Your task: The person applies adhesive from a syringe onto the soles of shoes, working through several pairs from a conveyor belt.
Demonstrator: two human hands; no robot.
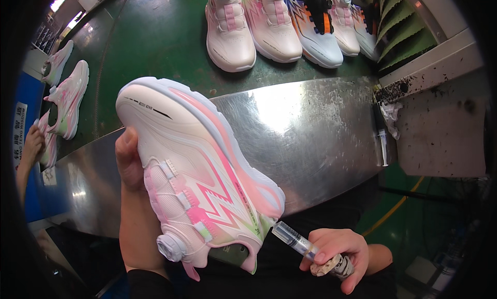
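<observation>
Left hand: lower left of centre, fingers wrapped behind the shoe, thumb showing along its upper edge; it holds the shoe up.
Shoe: centre of the frame, pink and white, tilted on its side, toe to the upper left, heel to the lower right, round dial on the lacing near the bottom.
Right hand: lower right of centre, fingers curled tight round a syringe.
Syringe: clear barrel, tip just beside the shoe's heel; whether it touches, cannot tell.
Bench: shiny metal sheet behind the shoe, across the middle.
Second syringe: right edge of the bench, lying upright in the frame.
Belt: green, upper half.
Shoe row: top centre, side by side on the belt.
Left shoes: upper left on the belt.
Other person's hand: far left, touching those shoes.
</observation>
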